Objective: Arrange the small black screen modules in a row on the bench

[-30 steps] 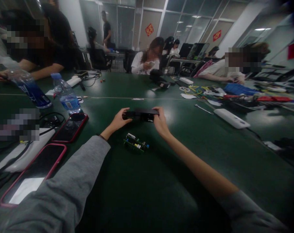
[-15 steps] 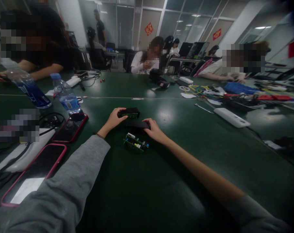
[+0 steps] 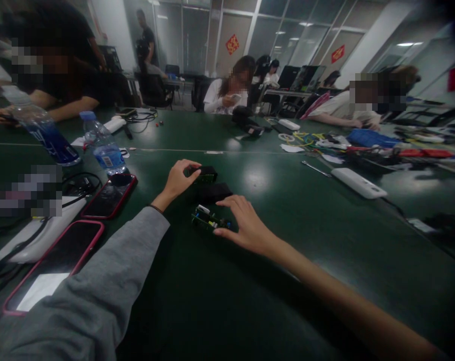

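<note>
My left hand (image 3: 177, 179) grips one end of a black case half (image 3: 204, 174) that rests on the green table (image 3: 227, 291). A second black case half (image 3: 215, 191) lies flat just in front of it, with no hand on it. My right hand (image 3: 244, 225) reaches over the small green circuit board (image 3: 208, 220), thumb and fingers closing on its right end. The board lies on the table between my two forearms.
Two phones in red cases (image 3: 109, 196) (image 3: 50, 271) lie at the left, beside a water bottle (image 3: 103, 148) and cables. A white power strip (image 3: 358, 183), a screwdriver (image 3: 315, 169) and a clutter of wires lie at the right. Other people sit around the table's far side.
The black case came apart into two halves. My right hand put its half down and moved back to the circuit board. My left hand kept the other half on the table.
</note>
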Tool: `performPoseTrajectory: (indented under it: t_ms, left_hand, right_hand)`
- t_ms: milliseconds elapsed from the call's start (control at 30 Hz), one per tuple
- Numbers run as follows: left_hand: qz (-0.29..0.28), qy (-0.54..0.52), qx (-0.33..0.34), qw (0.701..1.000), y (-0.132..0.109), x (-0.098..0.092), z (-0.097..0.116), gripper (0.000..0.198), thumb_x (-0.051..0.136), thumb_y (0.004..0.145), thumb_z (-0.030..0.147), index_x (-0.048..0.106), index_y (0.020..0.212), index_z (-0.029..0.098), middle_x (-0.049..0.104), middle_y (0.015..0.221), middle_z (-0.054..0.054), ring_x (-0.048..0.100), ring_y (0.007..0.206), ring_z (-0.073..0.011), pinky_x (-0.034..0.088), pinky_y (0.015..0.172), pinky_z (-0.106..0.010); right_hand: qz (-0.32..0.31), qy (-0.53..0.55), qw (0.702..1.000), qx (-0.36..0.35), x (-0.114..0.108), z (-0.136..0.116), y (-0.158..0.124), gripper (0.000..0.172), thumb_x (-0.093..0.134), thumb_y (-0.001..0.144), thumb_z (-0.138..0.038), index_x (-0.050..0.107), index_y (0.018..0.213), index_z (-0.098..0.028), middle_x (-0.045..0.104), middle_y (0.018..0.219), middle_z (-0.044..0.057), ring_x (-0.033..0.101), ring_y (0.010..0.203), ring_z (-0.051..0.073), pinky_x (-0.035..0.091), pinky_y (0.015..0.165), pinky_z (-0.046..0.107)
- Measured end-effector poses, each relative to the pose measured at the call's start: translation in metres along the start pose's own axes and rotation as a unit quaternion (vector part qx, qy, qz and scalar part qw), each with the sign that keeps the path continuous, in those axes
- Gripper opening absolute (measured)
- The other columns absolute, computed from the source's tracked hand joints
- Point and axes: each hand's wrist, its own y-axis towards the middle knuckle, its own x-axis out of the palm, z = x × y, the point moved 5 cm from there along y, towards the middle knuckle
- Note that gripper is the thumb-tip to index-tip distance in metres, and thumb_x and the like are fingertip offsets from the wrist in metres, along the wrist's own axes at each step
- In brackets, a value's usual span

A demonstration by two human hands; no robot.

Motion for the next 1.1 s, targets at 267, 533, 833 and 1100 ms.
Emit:
performPoseTrajectory:
  t_ms: [267,533,833,1100]
  left_hand:
    - [-0.353,-0.078,0.018,0.932,-0.011,0.031,0.035,0.059,0.073,0.09,0.047,0.062,0.143,0.023,0.064,0.148,-0.01,0.061,0.135,-0.026,0.047,0.113,-0.042]
    - [-0.375,-0.123,-0.011,0.919,-0.011,0.028,0.02,0.052,0.071,0.092,0.047,0.065,0.141,0.029,0.064,0.15,-0.007,0.059,0.14,-0.0287,0.045,0.118,-0.048]
    - [-0.364,-0.196,-0.075,0.907,-0.012,0.029,0.022,0.039,0.058,0.101,0.052,0.074,0.129,0.03,0.072,0.138,-0.003,0.067,0.128,-0.0261,0.056,0.104,-0.04]
    - [-0.378,-0.162,-0.035,0.911,-0.011,0.024,0.018,0.062,0.082,0.081,0.05,0.067,0.137,0.029,0.067,0.145,-0.009,0.063,0.134,-0.032,0.054,0.108,-0.048]
  right_hand:
    - [-0.025,-0.018,1.0,-0.004,0.034,-0.004,-0.002,0.052,0.069,0.097,-0.019,0.052,0.146,-0.017,0.064,0.124,0.013,0.062,0.108,0.03,0.057,0.092,0.051]
    - [0.02,-0.023,0.999,-0.034,0.024,0.027,0.001,0.051,0.057,0.102,-0.018,0.047,0.151,-0.022,0.06,0.132,0.013,0.054,0.123,0.034,0.053,0.104,0.059]
    - [0.045,-0.114,0.992,-0.033,0.033,0.033,0.021,0.046,0.056,0.103,-0.023,0.047,0.148,-0.028,0.046,0.141,0.016,0.042,0.137,0.04,0.046,0.108,0.063]
    - [0.071,-0.008,0.995,-0.069,0.03,0.054,0.029,0.066,0.062,0.101,-0.031,0.027,0.157,-0.025,0.04,0.157,0.018,0.037,0.15,0.035,0.039,0.12,0.064]
